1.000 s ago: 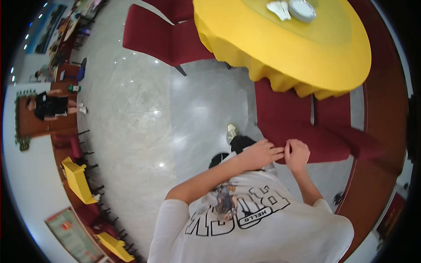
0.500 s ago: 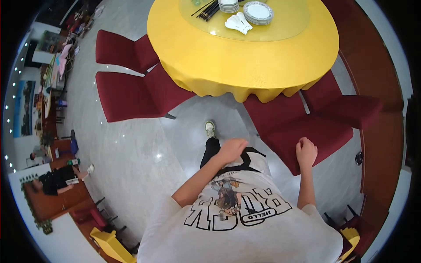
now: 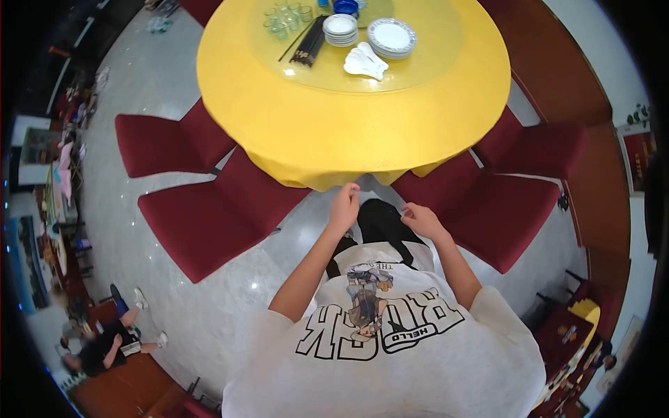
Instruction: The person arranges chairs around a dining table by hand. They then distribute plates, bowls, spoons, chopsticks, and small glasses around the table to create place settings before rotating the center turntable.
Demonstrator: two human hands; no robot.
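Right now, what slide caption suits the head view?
Left hand and right hand near a yellow-clothed round table bearing plates, white spoons, chopsticks and glasses.

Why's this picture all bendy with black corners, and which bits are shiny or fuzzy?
Head view: the brown panel at right bows and the corners go black, probably from a very wide lens; head view: white glints dot the floor; head view: the person at lower left looks fuzzy, while the left hand and right hand look clearer.

The tablecloth point(image 3: 334, 132) is coloured yellow, chairs point(image 3: 505, 212) are covered in dark red, white plates point(image 3: 392, 35) are rimmed with grey pattern.
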